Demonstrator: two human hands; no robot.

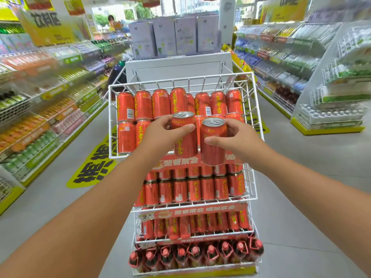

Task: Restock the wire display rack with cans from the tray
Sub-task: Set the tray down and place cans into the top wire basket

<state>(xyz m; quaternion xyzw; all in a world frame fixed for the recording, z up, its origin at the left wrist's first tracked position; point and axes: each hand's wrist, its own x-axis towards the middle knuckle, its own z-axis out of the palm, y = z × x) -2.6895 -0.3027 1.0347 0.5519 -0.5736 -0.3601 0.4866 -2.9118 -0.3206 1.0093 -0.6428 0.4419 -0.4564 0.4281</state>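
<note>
— Cans: where are they held?
— One red can (pixel 185 135) is gripped by the left hand (pixel 160 133), another can (pixel 213 142) by the right hand (pixel 234 137), both upright over the top basket (pixel 249 93) of the wire rack.
— Why upright?
— Judged: so they can be lowered into the gap beyond the hands, matching stocked rows.

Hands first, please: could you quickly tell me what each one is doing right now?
Left hand: grips a red can.
Right hand: grips another red can.
</note>
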